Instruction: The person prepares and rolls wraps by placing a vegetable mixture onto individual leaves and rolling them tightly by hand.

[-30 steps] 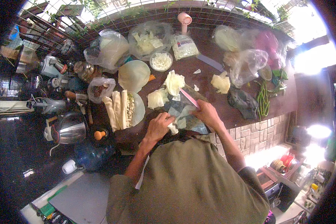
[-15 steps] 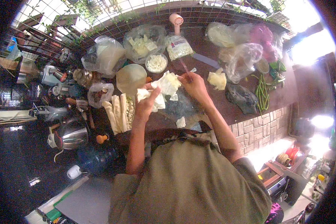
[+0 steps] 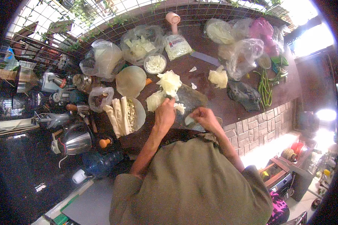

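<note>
My left hand [image 3: 165,113] has its fingers closed at the lower edge of pale yellow cabbage leaves [image 3: 169,83]. Another crumpled cabbage leaf [image 3: 155,100] lies against that hand's left side. Over the near part of a dark grey board [image 3: 195,99], my right hand [image 3: 205,118] pinches a small pale cabbage piece [image 3: 190,120]. A torn white scrap [image 3: 180,108] sits between the hands. To the left, rolled pale wrappers [image 3: 118,116] lie beside chopped filling [image 3: 130,112] on a round sheet. Another round wrapper [image 3: 130,81] is just beyond them.
Beyond my hands stand a bowl of white shreds [image 3: 155,64], a bag of cabbage leaves [image 3: 141,45] and a filled plastic packet [image 3: 177,47]. A wide flat blade [image 3: 205,59] lies farther right. Long green beans [image 3: 266,90] and a dark bag [image 3: 243,96] are near the right edge.
My right hand has come down toward me, away from the cabbage leaves, with a small piece in its fingers. My left hand has shifted right and nearer, below the leaves.
</note>
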`<state>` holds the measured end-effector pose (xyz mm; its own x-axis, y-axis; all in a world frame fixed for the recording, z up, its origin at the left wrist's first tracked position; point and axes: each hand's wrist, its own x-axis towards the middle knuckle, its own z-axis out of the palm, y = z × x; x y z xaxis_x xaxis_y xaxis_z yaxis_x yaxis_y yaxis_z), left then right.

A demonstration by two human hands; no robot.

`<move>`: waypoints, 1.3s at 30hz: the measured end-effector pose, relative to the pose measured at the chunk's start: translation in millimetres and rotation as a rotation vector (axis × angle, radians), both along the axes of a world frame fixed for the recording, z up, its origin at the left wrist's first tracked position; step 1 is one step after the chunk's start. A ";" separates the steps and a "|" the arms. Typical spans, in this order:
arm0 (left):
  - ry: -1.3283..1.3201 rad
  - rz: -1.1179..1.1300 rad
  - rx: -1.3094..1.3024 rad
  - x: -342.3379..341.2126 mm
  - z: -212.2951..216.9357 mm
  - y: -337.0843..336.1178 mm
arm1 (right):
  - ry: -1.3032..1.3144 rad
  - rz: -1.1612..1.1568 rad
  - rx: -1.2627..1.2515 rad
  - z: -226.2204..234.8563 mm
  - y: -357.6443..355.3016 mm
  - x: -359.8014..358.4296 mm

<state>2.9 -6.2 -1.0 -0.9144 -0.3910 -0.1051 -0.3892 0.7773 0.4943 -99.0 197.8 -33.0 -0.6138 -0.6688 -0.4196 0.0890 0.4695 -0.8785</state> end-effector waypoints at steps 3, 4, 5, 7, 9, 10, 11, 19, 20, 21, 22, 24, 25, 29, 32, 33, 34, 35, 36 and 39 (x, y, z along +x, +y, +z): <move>0.003 0.042 -0.083 -6.1 -11.7 5.8 | -0.027 -0.179 -0.185 11.0 -3.2 -22.6; -0.010 0.033 -0.105 -8.3 -15.6 8.1 | -0.050 -0.259 -0.227 22.4 -7.2 -30.2; -0.026 0.032 -0.134 -8.2 -19.2 8.4 | -0.049 -0.246 -0.142 43.7 -18.6 -38.2; -0.028 -0.005 -0.190 -15.1 -19.3 14.1 | 0.065 -0.243 -0.163 42.4 -35.4 -54.8; -0.030 -0.043 -0.255 -13.4 -19.3 17.8 | 0.114 -0.212 -0.179 45.4 -60.5 -62.2; -0.004 -0.041 -0.178 -14.4 -8.3 20.8 | 0.047 -0.244 -0.215 52.8 -69.7 -63.4; 0.022 -0.039 -0.101 -13.5 3.8 24.8 | -0.021 -0.274 -0.250 60.0 -78.7 -63.7; 0.316 0.360 1.013 16.3 24.6 6.2 | -0.099 -0.175 -0.194 65.5 -100.1 -59.8; 0.317 0.352 0.997 20.4 24.3 3.0 | -0.129 -0.175 -0.208 65.2 -101.1 -59.8; 0.316 0.347 0.978 26.1 23.8 0.3 | -0.161 -0.175 -0.223 65.2 -103.6 -58.6; 0.314 0.341 0.960 30.3 22.8 -0.3 | -0.193 -0.175 -0.238 65.0 -106.7 -57.9; 0.315 0.358 0.973 36.3 15.6 3.6 | -0.158 -0.173 -0.254 54.6 -121.6 -60.9; 0.311 0.369 0.970 37.8 12.1 4.8 | -0.138 -0.175 -0.268 49.5 -130.2 -63.5; 0.283 0.426 1.048 44.2 -3.8 6.6 | 0.143 -0.175 -0.106 40.1 -147.0 -65.4; 0.255 0.447 1.069 40.6 3.4 4.6 | 0.370 -0.137 -0.009 42.0 -141.1 -69.1; 0.271 0.451 1.073 41.6 -0.4 3.1 | 0.391 -0.178 -0.059 41.2 -137.7 -69.6; 0.286 0.455 1.078 42.3 -6.1 0.6 | 0.413 -0.218 -0.108 40.1 -133.0 -70.9; 0.302 0.459 1.082 42.9 -10.6 -0.8 | 0.434 -0.259 -0.158 39.1 -127.5 -72.8; 0.315 0.456 1.097 41.3 -11.6 1.0 | 0.449 -0.276 -0.097 33.4 -115.9 -78.4; 0.344 0.463 1.122 37.8 0.1 1.5 | 0.320 -0.334 0.017 32.5 -85.6 -87.1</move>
<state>40.7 -4.6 -0.9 -0.7616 -0.5313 -0.3711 -0.2330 -0.3098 0.9218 -186.1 112.2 -0.4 -0.8948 -0.4073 -0.1829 -0.0371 0.4761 -0.8786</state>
